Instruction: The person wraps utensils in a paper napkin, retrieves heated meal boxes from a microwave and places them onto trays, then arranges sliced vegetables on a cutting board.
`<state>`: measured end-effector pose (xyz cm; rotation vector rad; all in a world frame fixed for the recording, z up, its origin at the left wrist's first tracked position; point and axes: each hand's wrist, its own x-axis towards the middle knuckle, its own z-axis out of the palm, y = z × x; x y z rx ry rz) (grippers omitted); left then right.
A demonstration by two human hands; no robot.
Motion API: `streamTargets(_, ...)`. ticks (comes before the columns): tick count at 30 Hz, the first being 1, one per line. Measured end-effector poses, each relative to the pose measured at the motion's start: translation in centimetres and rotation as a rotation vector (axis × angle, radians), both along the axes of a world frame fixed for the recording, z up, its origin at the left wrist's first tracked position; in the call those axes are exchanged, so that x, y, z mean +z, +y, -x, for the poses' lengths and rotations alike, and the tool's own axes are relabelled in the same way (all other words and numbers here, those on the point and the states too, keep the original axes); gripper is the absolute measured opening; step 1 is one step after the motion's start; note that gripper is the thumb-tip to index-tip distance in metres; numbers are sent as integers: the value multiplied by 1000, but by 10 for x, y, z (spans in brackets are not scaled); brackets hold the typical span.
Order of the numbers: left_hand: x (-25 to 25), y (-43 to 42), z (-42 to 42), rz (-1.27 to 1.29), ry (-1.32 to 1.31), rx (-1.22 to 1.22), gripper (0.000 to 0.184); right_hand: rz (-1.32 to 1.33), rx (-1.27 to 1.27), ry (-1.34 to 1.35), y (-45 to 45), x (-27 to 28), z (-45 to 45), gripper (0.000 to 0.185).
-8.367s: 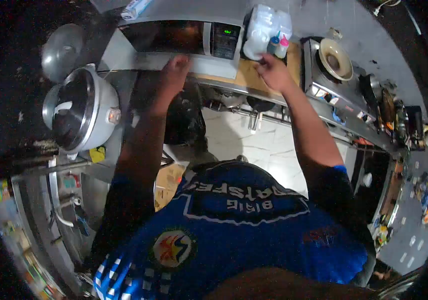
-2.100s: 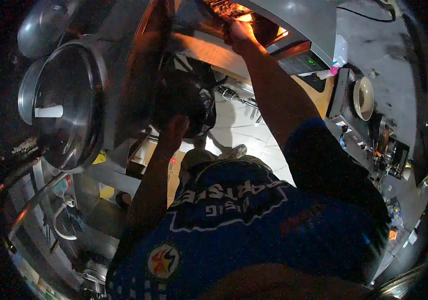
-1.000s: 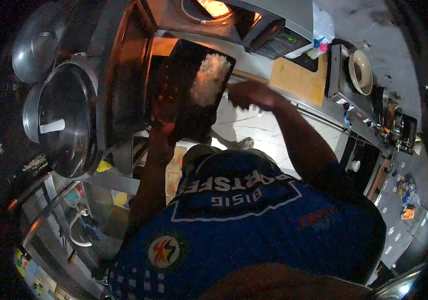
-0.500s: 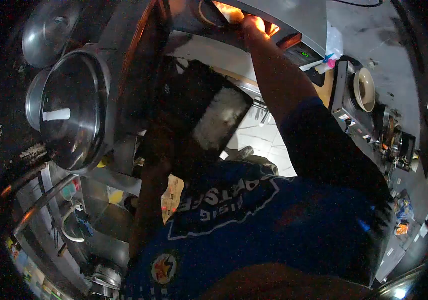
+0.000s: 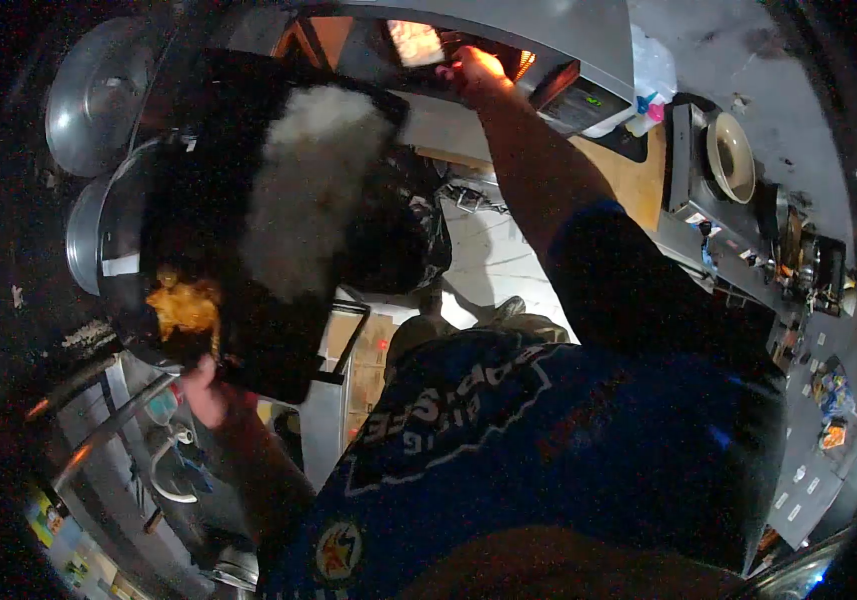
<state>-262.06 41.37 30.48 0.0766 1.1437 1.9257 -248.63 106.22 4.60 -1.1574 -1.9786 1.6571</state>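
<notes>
My left hand [image 5: 211, 395] is closed at the near left edge of a large black tray [image 5: 284, 365], held tilted at the left. A blurred whitish patch [image 5: 319, 160] shows across the tray; whether it is food, powder or reflected light I cannot tell. Close to my left fingers is a golden-brown piece [image 5: 187, 305], its kind unclear. My right hand [image 5: 474, 75] reaches to the glowing opening of an oven [image 5: 549, 40], its fingers curled. What they hold, if anything, cannot be made out. A bright pale block [image 5: 416, 43] shows inside the opening, left of that hand.
Behind the tray at left are a big metal pot [image 5: 129, 315] and a round metal lid [image 5: 99, 95]. A black bag [image 5: 429, 225] is below the oven, above the white tiled floor [image 5: 499, 255]. At right, a cream bowl [image 5: 731, 157] rests on a grey appliance.
The black tray has swung left and up, now covering much of the pot. My left hand has come into view at its edge. My right hand has drawn slightly left and out of the oven.
</notes>
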Motion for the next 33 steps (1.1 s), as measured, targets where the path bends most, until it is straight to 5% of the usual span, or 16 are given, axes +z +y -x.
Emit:
streamTargets(2,8,16,10,100,77,58,67,-417,202,-23,-12,-40,-11,17)
streamTargets(4,6,33,18,145,127,289,65,-184,68,89,-17,-95,-10,15)
streamTargets(9,9,65,31,52,83,234,64,-629,-43,507,-72,-64,-9,14)
streamTargets(11,3,70,40,2,81,222,64,18,-353,265,-88,-47,-21,17)
streamTargets(14,-14,63,51,-26,75,200,64,145,-243,186,-160,60,-69,20)
streamTargets(17,-5,70,36,47,87,190,64,-227,-80,255,-197,30,-128,21)
streamTargets(19,0,76,20,101,97,180,63,423,-278,110,-250,147,-161,25)
streamTargets(20,-2,77,15,11,45,56,63,422,-302,113,-266,161,-184,25)
streamTargets(22,-10,93,-1,-76,-15,-104,62,83,55,-115,-285,176,-241,28)
streamTargets(25,-15,138,-40,-60,-49,-114,63,92,27,-59,-307,155,-333,29)
streamTargets(27,-8,174,-69,-479,-203,-459,59,-23,15,-44,-319,140,-389,28)
streamTargets(28,-21,187,-46,-474,-215,-488,59,351,-244,7,-331,155,-406,27)
streamTargets(29,-47,201,-5,-130,-570,-781,57,720,-512,69,-344,167,-419,26)
streamTargets(30,-62,219,11,256,-906,-1062,54,717,-564,77,-357,171,-431,26)
streamTargets(31,-52,236,-17,274,-912,-1128,54,774,-665,128,-370,174,-444,25)
streamTargets(33,-14,255,-106,-15,-336,-585,50,843,-842,154,-402,161,-489,26)
